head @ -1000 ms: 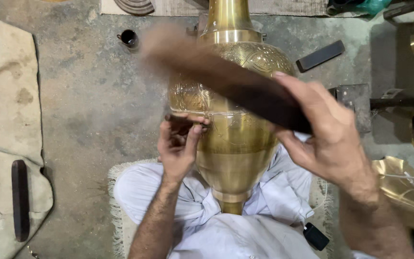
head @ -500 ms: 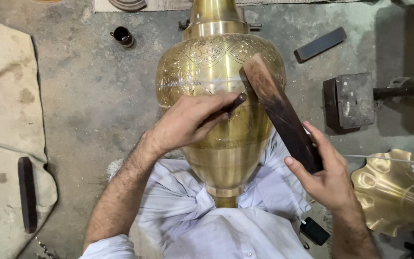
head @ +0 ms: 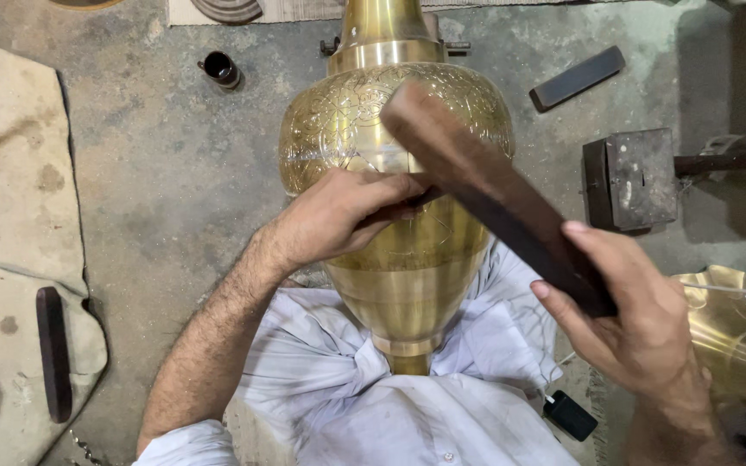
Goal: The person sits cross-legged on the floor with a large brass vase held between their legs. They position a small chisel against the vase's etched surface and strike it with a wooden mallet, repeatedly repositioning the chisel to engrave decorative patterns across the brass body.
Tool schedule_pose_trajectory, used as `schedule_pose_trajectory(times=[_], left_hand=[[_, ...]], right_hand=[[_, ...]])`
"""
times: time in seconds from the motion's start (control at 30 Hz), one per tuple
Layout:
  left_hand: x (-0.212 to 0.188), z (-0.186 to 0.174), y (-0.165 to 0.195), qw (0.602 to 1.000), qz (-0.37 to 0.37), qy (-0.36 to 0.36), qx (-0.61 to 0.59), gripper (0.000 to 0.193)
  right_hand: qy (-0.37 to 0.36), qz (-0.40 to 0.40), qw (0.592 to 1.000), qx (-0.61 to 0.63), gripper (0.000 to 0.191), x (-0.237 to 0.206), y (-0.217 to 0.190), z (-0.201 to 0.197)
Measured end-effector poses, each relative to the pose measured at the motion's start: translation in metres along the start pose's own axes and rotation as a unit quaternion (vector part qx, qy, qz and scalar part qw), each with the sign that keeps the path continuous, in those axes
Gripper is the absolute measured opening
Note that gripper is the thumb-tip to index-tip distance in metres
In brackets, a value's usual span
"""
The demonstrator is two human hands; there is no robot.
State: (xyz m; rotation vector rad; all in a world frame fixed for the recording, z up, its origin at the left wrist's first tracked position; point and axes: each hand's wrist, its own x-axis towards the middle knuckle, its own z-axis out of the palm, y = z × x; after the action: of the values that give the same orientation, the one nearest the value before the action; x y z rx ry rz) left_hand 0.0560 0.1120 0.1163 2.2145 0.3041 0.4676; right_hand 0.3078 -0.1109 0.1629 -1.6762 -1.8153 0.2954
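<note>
Concrete floor (head: 157, 173); left hand (head: 347, 211) pinches small tool against brass vase (head: 399, 259); right hand (head: 641, 328) grips dark bar (head: 485, 185).

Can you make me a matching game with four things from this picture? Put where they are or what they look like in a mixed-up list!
Things:
1. brass vase
2. dark wooden bar
3. small dark cup
4. metal block

Clues:
A. held in the right hand, raised over the vase
B. on the floor, upper left of the vase
C. shiny gold with engraved patterns, touched by the left hand
D. boxy and grey, on the floor to the right of the vase

Pairs: 1-C, 2-A, 3-B, 4-D
</note>
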Motion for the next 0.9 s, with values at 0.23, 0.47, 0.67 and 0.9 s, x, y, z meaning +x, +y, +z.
schedule_pose_trajectory(times=[0.23, 0.47, 0.67, 0.9], left_hand=[[0.0, -0.003, 0.001, 1.0, -0.013, -0.019, -0.004, 0.042], [0.0, -0.001, -0.001, 0.999, -0.014, -0.027, -0.022, 0.04], [0.001, 0.001, -0.004, 0.998, -0.023, -0.049, 0.007, 0.033], [0.001, -0.001, -0.003, 0.999, -0.011, -0.045, -0.004, 0.036]], right_hand=[[0.031, 0.035, 0.997, 0.057, 0.067, 0.007, -0.01, 0.013], [0.122, -0.056, 0.986, -0.096, 0.072, 0.009, -0.015, 0.022], [0.148, 0.012, 0.982, 0.113, 0.063, 0.001, -0.011, 0.022], [0.094, 0.051, 0.994, 0.037, 0.067, -0.006, -0.006, 0.019]])
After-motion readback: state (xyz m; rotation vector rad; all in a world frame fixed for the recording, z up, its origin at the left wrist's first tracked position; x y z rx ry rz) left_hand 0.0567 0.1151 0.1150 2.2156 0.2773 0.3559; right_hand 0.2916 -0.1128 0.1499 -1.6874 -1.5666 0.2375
